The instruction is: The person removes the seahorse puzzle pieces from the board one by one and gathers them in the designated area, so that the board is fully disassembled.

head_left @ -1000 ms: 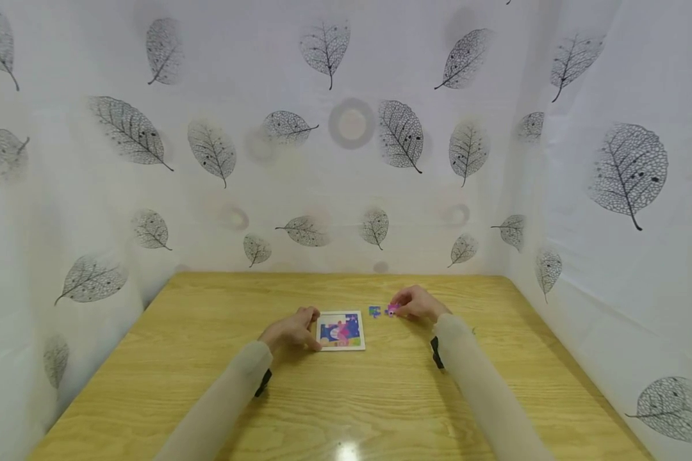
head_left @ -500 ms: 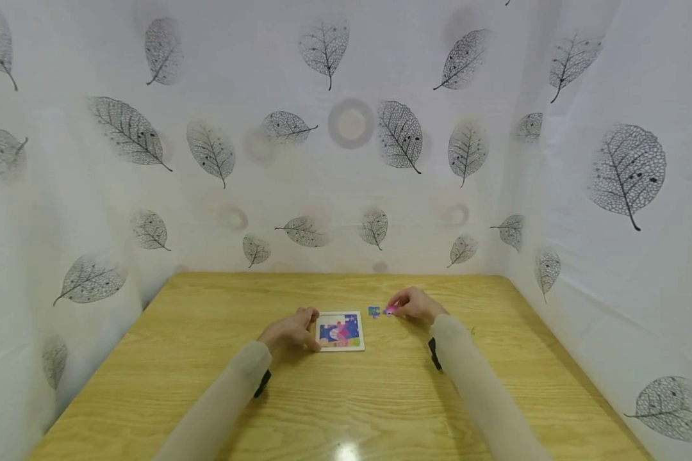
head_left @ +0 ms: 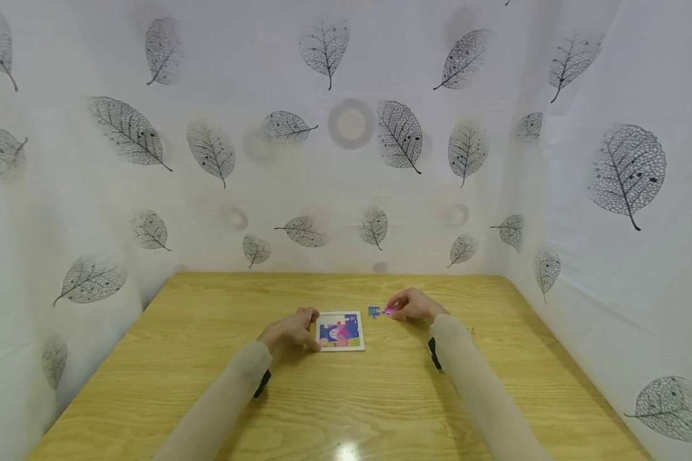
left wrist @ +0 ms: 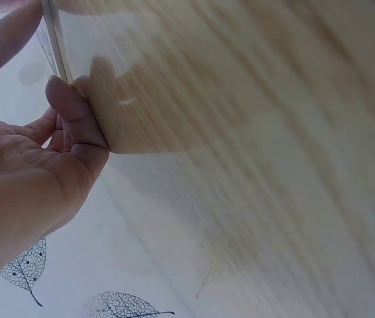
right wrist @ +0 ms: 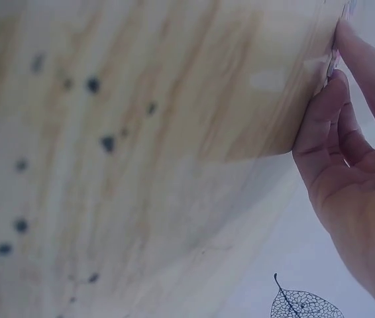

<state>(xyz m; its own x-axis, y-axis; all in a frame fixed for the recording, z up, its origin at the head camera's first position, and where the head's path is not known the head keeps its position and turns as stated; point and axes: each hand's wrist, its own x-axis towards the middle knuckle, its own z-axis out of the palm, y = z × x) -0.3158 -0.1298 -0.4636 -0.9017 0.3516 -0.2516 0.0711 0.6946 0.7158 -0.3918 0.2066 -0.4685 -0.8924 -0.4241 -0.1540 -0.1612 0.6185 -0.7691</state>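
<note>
White frame [head_left: 361,331] in wide left grip [head_left: 291,328], two loose pieces [head_left: 374,312], right grip [head_left: 414,305] pinching one

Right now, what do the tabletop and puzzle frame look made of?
Tabletop: wood or wood-look laminate, semi-gloss; grain lines and a bright glare spot.
Puzzle frame: possibly card, plastic or painted wood, matte; plain white border, no visible glare.

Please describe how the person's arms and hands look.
The left sleeve and right sleeve are long, plain and pale cream, ending near the wrists. A small black item shows at each wrist. The left hand and right hand wear no gloves.
</note>
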